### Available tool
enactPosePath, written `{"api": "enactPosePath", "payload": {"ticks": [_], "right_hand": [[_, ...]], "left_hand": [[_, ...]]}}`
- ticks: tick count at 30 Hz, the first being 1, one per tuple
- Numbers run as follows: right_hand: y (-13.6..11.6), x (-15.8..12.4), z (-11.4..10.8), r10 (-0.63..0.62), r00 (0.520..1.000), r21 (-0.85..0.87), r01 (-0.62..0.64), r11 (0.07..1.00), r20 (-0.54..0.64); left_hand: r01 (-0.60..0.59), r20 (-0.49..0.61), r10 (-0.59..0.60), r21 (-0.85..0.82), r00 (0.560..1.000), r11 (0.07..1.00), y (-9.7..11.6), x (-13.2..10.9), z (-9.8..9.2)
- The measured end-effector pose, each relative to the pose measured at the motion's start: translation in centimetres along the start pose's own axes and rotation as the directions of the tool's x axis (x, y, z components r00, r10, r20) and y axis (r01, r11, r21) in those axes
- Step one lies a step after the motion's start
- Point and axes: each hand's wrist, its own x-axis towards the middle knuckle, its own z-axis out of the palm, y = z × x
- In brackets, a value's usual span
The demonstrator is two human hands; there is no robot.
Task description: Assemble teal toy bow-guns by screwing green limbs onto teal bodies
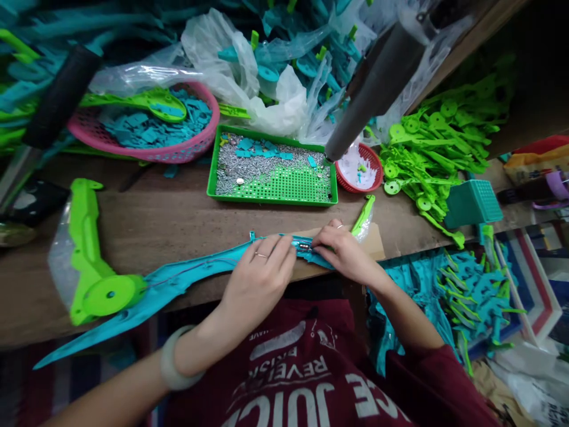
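Note:
A long turquoise plastic shell (189, 273), curved like a toy bow half, lies along the table's front edge with its inside facing up and a thin wire running through it. My left hand (260, 270) is closed over the shell's middle, fingers pressed together. Just right of those fingertips sit small metal parts (304, 246) in a recess of the shell. My right hand (340, 249) pinches at the right end of this recess; what its fingertips hold is hidden. A lime green limb piece (111, 293) with a round hub joins the shell's left part.
Behind the shell stands a green tray (273, 201) of screws and turquoise bits. A pink basket (151, 155), a red basket (359, 187) and a heap of lime parts (427, 148) surround it. A dark hanging tool (377, 83) reaches down near the tray.

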Motion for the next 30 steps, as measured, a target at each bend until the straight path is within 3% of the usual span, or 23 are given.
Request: {"api": "enactPosePath", "payload": {"ticks": [3,6,11,19,24,30], "right_hand": [[-0.4,-0.2,0.3,0.058,0.998,-0.067,-0.059,0.996,-0.016],[-0.6,-0.3,0.9,0.13,0.986,-0.078,-0.139,0.987,-0.105],[-0.3,-0.5,1.7,0.174,0.962,-0.052,-0.189,0.981,-0.211],[0.0,-0.7,1.9,0.124,0.968,-0.058,-0.14,0.988,-0.22],[0.3,-0.8,2.3,0.076,0.977,-0.078,-0.093,0.993,-0.2],[0.1,-1.6,2.9,0.053,0.949,-0.073,-0.08,0.994,-0.311]], "left_hand": [[-0.016,-0.062,0.005,-0.191,0.998,0.981,0.8,0.7,1.1],[-0.035,-0.043,0.024,-0.285,0.999,0.958,1.1,0.9,2.2],[-0.084,0.004,0.088,-0.263,0.996,0.961,0.8,0.5,2.6],[-0.113,0.041,0.126,-0.23,0.991,0.967,0.6,0.6,2.4],[-0.104,0.135,0.142,-0.254,0.981,0.962,-0.1,1.8,1.8],[-0.034,0.319,0.169,-0.389,0.932,0.921,-1.7,3.8,1.7]]}}
